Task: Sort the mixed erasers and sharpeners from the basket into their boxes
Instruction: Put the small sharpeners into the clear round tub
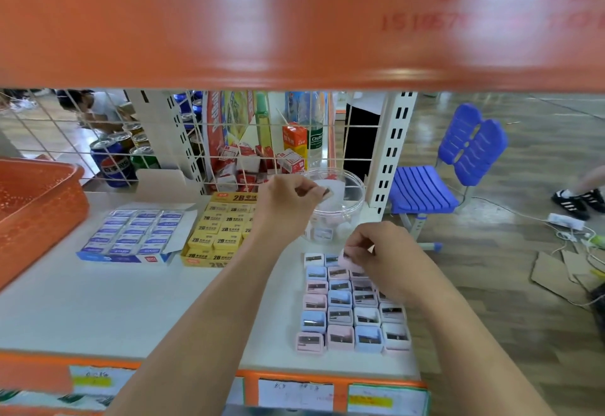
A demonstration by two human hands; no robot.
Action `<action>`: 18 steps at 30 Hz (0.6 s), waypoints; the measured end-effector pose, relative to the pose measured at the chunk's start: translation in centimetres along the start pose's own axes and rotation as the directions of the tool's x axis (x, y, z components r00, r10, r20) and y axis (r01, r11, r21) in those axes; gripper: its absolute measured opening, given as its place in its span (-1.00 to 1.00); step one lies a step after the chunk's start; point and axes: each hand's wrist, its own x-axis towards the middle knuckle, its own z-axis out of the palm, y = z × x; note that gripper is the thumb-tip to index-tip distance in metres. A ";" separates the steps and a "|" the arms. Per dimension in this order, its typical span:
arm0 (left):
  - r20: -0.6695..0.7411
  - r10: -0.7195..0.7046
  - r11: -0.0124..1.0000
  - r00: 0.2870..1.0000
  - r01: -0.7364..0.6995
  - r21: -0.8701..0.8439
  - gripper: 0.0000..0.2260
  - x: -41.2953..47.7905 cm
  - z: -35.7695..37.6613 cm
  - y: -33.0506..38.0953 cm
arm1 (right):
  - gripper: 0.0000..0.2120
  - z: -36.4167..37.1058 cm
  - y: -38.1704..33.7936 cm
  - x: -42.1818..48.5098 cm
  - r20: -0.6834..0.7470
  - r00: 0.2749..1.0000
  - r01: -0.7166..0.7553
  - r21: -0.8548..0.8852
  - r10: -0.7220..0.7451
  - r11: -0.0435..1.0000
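Observation:
My left hand (288, 199) pinches a small sharpener (327, 191) over the mouth of a clear round tub (355, 186) that holds a few more. My right hand (383, 252) pinches a pink sharpener (347, 257) at the far end of a grid of pastel sharpeners (353, 304) laid in rows on the white shelf (131, 311). A blue box of erasers (134, 235) and a yellow 2B eraser box (222, 229) sit open to the left. The orange basket (36, 206) stands at the far left.
An orange shelf beam (294, 23) hangs blurred overhead. A wire mesh back (229, 140) and a white upright post (389, 154) bound the shelf. Cans and cartons lie behind the mesh. A blue chair (442, 180) and floor cables (569, 229) are right.

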 end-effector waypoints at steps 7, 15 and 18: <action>0.002 -0.008 0.996 1.000 0.008 0.084 -0.71 0.3 1.3 -0.6 | -0.88 -0.2 0.4 0.3 -0.166 0.985 0.010 0.302 0.043 0.953; 0.092 0.041 0.994 0.995 -0.050 0.100 -0.80 -0.4 0.4 -1.2 | -0.96 -0.3 -0.8 2.3 -0.360 0.922 0.070 0.521 0.145 0.850; 0.091 0.076 0.992 0.993 -0.085 0.096 -0.84 -0.5 -0.2 -1.5 | -0.95 -0.2 -1.4 3.7 -0.394 0.905 0.094 0.548 0.158 0.831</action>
